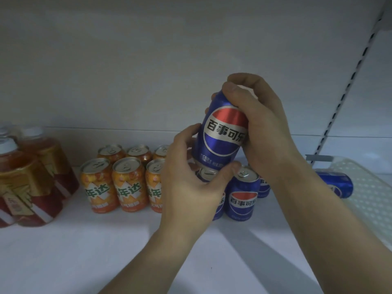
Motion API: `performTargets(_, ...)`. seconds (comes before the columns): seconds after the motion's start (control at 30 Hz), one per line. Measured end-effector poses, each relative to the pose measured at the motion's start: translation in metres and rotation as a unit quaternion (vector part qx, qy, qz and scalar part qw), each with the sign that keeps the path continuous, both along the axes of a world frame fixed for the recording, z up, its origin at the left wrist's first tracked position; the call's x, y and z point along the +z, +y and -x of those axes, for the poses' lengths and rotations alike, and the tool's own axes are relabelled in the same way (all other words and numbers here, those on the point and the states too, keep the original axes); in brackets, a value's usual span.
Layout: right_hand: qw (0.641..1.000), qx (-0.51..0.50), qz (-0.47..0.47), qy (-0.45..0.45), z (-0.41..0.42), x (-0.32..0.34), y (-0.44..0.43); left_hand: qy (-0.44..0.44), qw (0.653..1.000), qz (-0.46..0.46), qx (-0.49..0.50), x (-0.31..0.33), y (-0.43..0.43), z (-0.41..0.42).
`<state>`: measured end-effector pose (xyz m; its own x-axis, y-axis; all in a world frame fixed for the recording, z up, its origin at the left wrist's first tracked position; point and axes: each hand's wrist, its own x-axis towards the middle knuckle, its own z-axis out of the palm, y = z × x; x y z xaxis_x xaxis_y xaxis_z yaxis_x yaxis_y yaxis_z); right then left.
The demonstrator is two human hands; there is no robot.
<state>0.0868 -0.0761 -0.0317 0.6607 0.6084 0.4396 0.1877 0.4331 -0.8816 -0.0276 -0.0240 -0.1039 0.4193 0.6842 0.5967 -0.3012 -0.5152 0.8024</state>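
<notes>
Head view: the right grip (261, 124) wraps curled fingers round the top of a tilted blue cola can (222, 134) while the left grip (191, 183) clasps its base, just above other blue cans (242, 195) standing on the white shelf (106, 251).

We stood at a shop shelf (84, 251), white back panel (148, 60), slotted upright (347, 88) for brackets, orange soda cans (127, 183) faced in 2 rows, blue cola cans (242, 194) beside them, amber bottles (31, 183) at our left.

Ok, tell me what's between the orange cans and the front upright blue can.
Head view: the left hand gripping the raised blue can, and another blue can mostly hidden behind it.
</notes>
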Motion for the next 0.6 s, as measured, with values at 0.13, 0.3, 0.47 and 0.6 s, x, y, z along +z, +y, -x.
performTargets(0.13, 1.000, 0.025, -0.010, -0.010, 0.000, 0.004, -0.004, -0.024, 0.997, 0.030, -0.068, 0.001, 0.002, 0.004)
performTargets(0.3, 0.999, 0.007, -0.028, -0.018, 0.000, 0.009, -0.007, -0.042, 0.975, 0.112, -0.188, 0.001, 0.008, 0.003)
performTargets(0.47, 0.999, 0.018, -0.042, -0.019, 0.000, 0.012, -0.011, -0.038, 0.957, 0.141, -0.251, 0.002, 0.004, 0.001)
performTargets(0.6, 0.998, 0.045, -0.051, -0.001, 0.000, 0.010, -0.009, -0.051, 0.968, 0.131, -0.207, 0.004, 0.004, -0.002)
